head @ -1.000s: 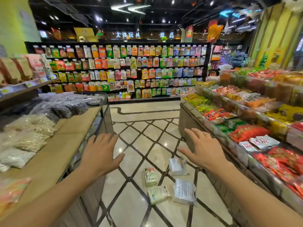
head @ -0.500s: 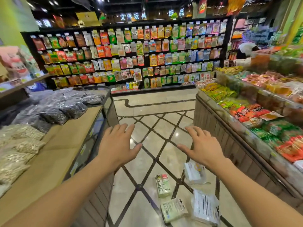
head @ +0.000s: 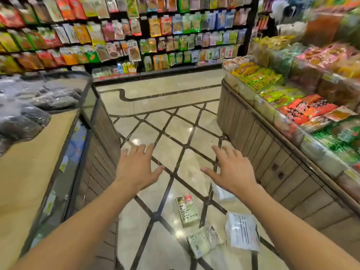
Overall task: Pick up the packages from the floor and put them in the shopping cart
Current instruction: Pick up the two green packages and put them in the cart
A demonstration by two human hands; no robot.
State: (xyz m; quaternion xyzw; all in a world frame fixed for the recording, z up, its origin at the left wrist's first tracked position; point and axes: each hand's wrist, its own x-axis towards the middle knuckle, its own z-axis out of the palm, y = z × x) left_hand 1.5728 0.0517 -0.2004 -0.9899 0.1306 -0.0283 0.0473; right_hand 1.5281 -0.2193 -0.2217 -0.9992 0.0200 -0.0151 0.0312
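Several packages lie on the tiled floor below my hands. A pale green pack with a red corner (head: 187, 210) lies upright in the aisle. A second pale green pack (head: 203, 241) lies tilted nearer to me. A white pack with black print (head: 242, 233) sits to its right. Another white pack (head: 221, 192) is partly hidden under my right wrist. My left hand (head: 137, 168) and my right hand (head: 230, 171) hover above the floor, fingers spread, palms down, holding nothing. No shopping cart is in view.
A wooden display counter (head: 29, 172) with dark and pale bagged goods stands at my left. A wooden bin stand (head: 272, 152) full of bright snack packs runs along the right. A wall rack of hanging packets (head: 136, 36) closes the aisle's far end.
The view has tilted down and moved forward along the aisle. The packages now lie closer beneath my hands. Both hands stay spread and empty.
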